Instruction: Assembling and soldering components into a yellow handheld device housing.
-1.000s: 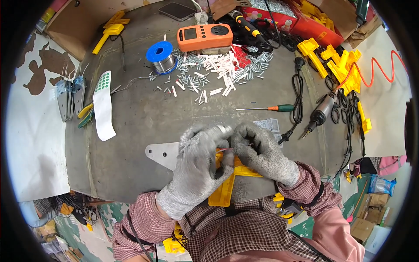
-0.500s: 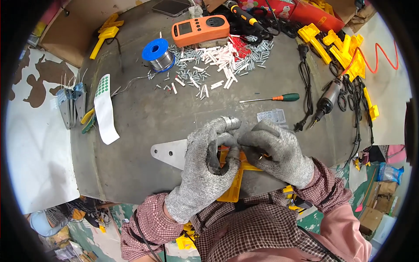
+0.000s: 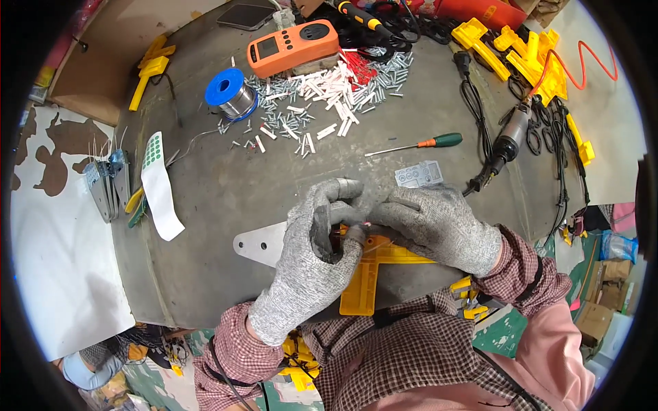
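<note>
Both my hands wear grey knitted gloves with dark fingertips and meet above a yellow plastic housing [image 3: 359, 291] at the table's near edge. My left hand [image 3: 308, 250] has its thumb and fingers curled in a pinch at the housing's upper end. Close against it, my right hand [image 3: 435, 222] is closed too, fingertips pressed together. Something small and pinkish shows between the fingertips, but I cannot make out what it is. A flat grey tapered plate [image 3: 257, 244] with two holes lies partly beneath my left hand. Just beyond my right hand is a grey printed label [image 3: 418, 174].
A screwdriver [image 3: 418, 144] lies beyond the hands. Farther back are loose screws [image 3: 391, 74], a solder spool [image 3: 232, 94] and an orange meter [image 3: 293, 48]. A power screwdriver [image 3: 508, 140] and black cables stand right; a white sticker strip [image 3: 162, 202] lies left.
The whole view has shifted slightly. My right hand has turned palm-down, hiding the small metallic tip seen in it before. More of the yellow housing and grey label now shows.
</note>
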Available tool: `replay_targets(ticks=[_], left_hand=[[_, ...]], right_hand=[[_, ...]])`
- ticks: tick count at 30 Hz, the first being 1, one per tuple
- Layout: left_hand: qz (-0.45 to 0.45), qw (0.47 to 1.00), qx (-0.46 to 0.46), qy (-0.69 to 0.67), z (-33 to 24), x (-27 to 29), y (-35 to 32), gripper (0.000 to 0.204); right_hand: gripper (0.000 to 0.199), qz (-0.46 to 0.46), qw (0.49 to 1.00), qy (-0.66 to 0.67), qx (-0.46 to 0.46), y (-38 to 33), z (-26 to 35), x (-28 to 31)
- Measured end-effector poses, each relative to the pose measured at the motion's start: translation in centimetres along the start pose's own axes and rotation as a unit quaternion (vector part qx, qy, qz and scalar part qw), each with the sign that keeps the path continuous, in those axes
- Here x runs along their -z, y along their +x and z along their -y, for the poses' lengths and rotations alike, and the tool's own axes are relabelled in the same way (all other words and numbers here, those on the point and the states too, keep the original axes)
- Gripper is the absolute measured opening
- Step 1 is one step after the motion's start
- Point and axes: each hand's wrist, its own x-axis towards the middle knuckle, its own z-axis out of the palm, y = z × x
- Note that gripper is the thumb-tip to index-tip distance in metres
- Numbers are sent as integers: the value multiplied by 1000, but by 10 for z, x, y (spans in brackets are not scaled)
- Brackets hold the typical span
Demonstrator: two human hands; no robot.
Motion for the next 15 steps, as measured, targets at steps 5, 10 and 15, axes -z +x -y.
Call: replay_targets(ticks=[5, 10, 15], left_hand=[[-5, 1000, -10, 14, -3, -1, 1, 23], [47, 999, 17, -4, -1, 9, 6, 21], [8, 997, -18, 71, -9, 0, 2, 24]], right_hand=[[26, 1, 990, 137, 5, 5, -14, -6], [27, 41, 995, 84, 15, 6, -8, 5], [19, 11, 984, 176, 6, 6, -13, 0]])
